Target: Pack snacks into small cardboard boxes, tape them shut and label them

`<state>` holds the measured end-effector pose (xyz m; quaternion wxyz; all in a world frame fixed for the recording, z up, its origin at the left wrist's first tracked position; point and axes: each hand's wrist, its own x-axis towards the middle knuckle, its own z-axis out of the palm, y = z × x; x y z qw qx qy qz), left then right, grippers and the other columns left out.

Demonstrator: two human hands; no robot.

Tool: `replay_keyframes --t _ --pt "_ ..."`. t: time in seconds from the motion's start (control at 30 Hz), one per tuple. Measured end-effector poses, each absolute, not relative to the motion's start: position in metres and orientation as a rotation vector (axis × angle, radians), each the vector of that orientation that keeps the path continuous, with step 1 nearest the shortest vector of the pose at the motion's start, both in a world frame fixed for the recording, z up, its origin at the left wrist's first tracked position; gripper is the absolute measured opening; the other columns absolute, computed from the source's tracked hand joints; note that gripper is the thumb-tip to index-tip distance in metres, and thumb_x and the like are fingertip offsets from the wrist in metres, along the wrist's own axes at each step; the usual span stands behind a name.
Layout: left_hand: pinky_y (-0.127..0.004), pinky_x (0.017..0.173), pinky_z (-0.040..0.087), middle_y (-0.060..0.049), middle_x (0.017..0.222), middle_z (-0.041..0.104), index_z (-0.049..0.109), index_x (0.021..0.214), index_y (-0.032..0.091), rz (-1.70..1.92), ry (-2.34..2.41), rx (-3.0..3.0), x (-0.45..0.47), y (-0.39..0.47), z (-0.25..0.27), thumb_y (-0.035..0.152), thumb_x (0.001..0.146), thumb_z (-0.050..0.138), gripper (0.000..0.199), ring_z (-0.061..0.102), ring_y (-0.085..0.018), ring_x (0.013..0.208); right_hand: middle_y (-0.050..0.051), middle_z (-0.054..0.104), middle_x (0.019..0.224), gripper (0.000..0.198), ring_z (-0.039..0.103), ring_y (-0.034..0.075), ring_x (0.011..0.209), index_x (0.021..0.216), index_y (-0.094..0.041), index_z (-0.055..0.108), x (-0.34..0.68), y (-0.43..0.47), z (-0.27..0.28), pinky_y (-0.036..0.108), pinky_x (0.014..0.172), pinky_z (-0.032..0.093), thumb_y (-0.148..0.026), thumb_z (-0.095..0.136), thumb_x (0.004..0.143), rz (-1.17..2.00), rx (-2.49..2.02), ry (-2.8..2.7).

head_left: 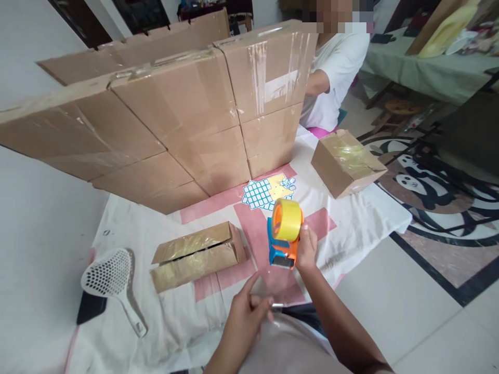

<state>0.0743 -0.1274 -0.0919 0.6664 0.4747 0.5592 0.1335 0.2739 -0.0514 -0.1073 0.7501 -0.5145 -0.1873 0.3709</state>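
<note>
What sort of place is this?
Probably a room in a home, judging by the wooden stool, the panda design on the floor and the cloth-covered table.

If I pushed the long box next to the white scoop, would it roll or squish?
The long box probably won't roll, because its sides look flat. It may squish a bit, since it's cardboard with an open gap. The wrinkly cloth underneath might bunch up.
</note>
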Motion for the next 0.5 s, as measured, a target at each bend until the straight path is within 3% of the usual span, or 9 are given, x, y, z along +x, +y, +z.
replay_keyframes --t 0.07,0.17,0.23,0.27,0.3,0.33,0.4,0.5 --pt "-0.021 0.036 0.032 0.003 0.059 0.066 0.05 0.146 0.011 0.212 1.321 1.201 0.052 -0.132 -0.084 0.063 0.084 0.065 0.082 0.041 -0.01 0.036 -0.002 0.054 0.06 0.051 0.049 0.013 0.052 0.068 -0.021 0.056 0.271 -0.059 -0.105 0.025 0.048 0.043 -0.068 0.06 0.088 0.842 -1.143 -0.432" --pt "-0.022 0.047 0.043 0.004 0.049 0.058 0.074 0.11 0.017 0.33 1.377 1.569 0.021 -0.121 -0.057 0.051 0.092 0.061 0.04 0.053 -0.012 0.044 -0.001 0.057 0.06 0.051 0.05 0.013 0.052 0.068 -0.02 0.058 0.266 -0.072 -0.101 0.025 0.047 0.043 -0.065 0.057 0.092 0.885 -1.149 -0.518" --pt "-0.023 0.061 0.052 0.0 0.066 0.068 0.076 0.099 0.021 0.617 1.378 1.88 0.015 -0.101 -0.029 0.044 0.093 0.065 0.026 0.065 -0.014 0.061 0.001 0.06 0.062 0.051 0.053 0.015 0.053 0.07 -0.02 0.061 0.262 -0.081 -0.096 0.026 0.048 0.044 -0.065 0.056 0.093 0.924 -1.134 -0.628" --pt "-0.026 0.074 0.056 -0.003 0.085 0.075 0.074 0.107 0.023 0.781 1.346 2.02 0.018 -0.088 -0.015 0.043 0.089 0.07 0.027 0.071 -0.018 0.078 0.002 0.061 0.063 0.052 0.054 0.016 0.055 0.072 -0.02 0.063 0.26 -0.084 -0.093 0.027 0.049 0.045 -0.066 0.055 0.093 0.951 -1.124 -0.683" --pt "-0.033 0.091 0.057 -0.008 0.115 0.074 0.067 0.127 0.025 0.832 1.289 2.131 0.024 -0.074 -0.003 0.046 0.083 0.077 0.049 0.071 -0.024 0.104 0.003 0.062 0.063 0.053 0.056 0.018 0.056 0.073 -0.02 0.064 0.257 -0.086 -0.089 0.029 0.05 0.046 -0.068 0.054 0.093 0.983 -1.111 -0.732" --pt "-0.042 0.105 0.051 -0.012 0.142 0.061 0.051 0.146 0.026 0.79 1.239 2.183 0.033 -0.059 0.007 0.052 0.076 0.082 0.08 0.06 -0.032 0.129 0.004 0.063 0.064 0.054 0.058 0.019 0.057 0.075 -0.02 0.066 0.255 -0.088 -0.085 0.031 0.051 0.048 -0.07 0.052 0.093 1.019 -1.093 -0.774" --pt "-0.051 0.117 0.041 -0.014 0.165 0.034 0.02 0.162 0.031 0.605 1.076 2.209 0.051 -0.034 0.018 0.06 0.068 0.085 0.118 0.037 -0.038 0.149 0.006 0.065 0.068 0.059 0.061 0.022 0.06 0.08 -0.02 0.069 0.251 -0.09 -0.076 0.034 0.054 0.051 -0.074 0.048 0.092 1.107 -1.023 -0.859" --pt "-0.054 0.119 0.038 -0.012 0.171 0.017 0.002 0.163 0.036 0.429 0.876 2.099 0.071 -0.01 0.016 0.06 0.07 0.083 0.126 0.03 -0.04 0.153 0.009 0.071 0.081 0.065 0.066 0.025 0.069 0.094 -0.019 0.072 0.248 -0.089 -0.064 0.038 0.062 0.055 -0.078 0.043 0.091 1.185 -0.893 -1.017"
